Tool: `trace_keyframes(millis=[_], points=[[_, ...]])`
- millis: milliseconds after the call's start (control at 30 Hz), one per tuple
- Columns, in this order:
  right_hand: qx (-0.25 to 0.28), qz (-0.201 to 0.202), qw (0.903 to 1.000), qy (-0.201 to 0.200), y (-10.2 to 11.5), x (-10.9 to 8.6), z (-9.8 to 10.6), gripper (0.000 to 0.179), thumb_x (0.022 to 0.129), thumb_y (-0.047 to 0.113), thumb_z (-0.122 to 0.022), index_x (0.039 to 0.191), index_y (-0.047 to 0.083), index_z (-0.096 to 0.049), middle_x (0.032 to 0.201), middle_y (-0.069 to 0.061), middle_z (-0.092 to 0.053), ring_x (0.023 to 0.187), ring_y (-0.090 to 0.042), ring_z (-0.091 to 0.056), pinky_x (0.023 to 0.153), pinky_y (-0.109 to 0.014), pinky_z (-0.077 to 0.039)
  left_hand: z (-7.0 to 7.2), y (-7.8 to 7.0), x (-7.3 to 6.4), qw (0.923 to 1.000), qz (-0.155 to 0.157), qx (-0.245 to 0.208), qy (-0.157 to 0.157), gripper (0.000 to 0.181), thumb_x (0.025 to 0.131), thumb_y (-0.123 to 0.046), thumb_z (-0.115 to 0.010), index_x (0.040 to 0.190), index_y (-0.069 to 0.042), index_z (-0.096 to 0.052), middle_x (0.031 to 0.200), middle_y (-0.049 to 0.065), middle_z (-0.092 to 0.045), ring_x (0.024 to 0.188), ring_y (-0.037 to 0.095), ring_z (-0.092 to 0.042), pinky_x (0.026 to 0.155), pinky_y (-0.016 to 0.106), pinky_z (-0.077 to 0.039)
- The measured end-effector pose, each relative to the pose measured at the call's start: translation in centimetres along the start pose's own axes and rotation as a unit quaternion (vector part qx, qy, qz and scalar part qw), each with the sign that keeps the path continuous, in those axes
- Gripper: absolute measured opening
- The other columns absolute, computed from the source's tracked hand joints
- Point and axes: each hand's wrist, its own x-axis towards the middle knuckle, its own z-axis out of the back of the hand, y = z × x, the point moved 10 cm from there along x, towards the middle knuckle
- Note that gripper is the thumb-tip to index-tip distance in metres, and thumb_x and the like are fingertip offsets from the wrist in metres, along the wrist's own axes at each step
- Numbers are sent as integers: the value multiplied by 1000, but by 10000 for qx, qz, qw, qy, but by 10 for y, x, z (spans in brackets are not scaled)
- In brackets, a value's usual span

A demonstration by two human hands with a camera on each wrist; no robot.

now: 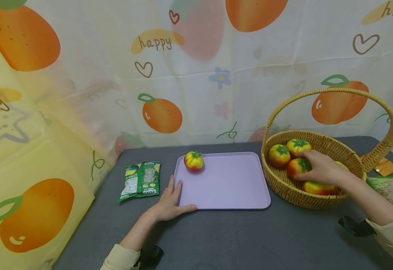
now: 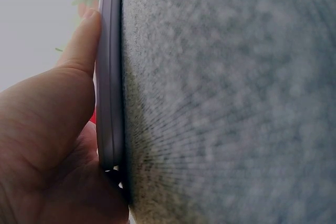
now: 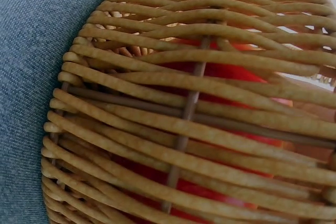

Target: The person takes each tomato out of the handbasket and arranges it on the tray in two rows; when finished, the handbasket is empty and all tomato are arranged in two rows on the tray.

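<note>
A lilac tray [image 1: 230, 187] lies on the dark table, with one ribbed red-and-yellow tomato [image 1: 194, 161] at its far left corner. My left hand [image 1: 171, 200] rests at the tray's near left corner, fingers spread and straight. In the left wrist view its thumb [image 2: 81, 45] lies along the tray's rim [image 2: 109, 77]. On the right, my right hand [image 1: 323, 168] reaches into a wicker basket [image 1: 284, 189], thumb and fingers round a red-and-yellow tomato [image 1: 294, 167]. Two more tomatoes [image 1: 279, 155] lie beside it. The right wrist view mostly shows the basket's woven side [image 3: 184, 124].
A green packet [image 1: 142, 180] lies left of the tray. The basket's tall handle [image 1: 331, 90] arches over it. An oblong red-and-yellow fruit [image 1: 319, 188] lies inside, under my right wrist. An orange packet [image 1: 386, 167] and a netted bag [image 1: 390, 191] are at the right.
</note>
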Motion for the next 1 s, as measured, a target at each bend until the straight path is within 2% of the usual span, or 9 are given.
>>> trace_keyframes(millis=[200,467,1000], points=[[-16,-133,9998,140,-5,1,-4,77,77,36,-82,126,-14,-52,122,-38,-52,112,-53,-49,89,-63,-41,0,1,0,10000,23,14,10,109,80,-62,-68,156,-4,-15,160,21,13,141,53,-8,109,65,-16],[-51,-124,9999,109,-6,2,-5,75,76,37,-83,124,-12,-54,120,-36,-55,110,-52,-51,88,-62,-41,-1,1,1,10000,-37,14,-4,109,81,-62,-68,155,-3,-15,160,22,13,142,52,-7,110,65,-15],[130,-138,9998,-68,13,-3,9,78,78,41,-81,133,-8,-51,128,-32,-53,115,-49,-50,90,-61,-41,0,0,0,10000,0,66,7,108,81,-62,-68,155,-3,-16,160,22,13,141,53,-8,111,64,-14]])
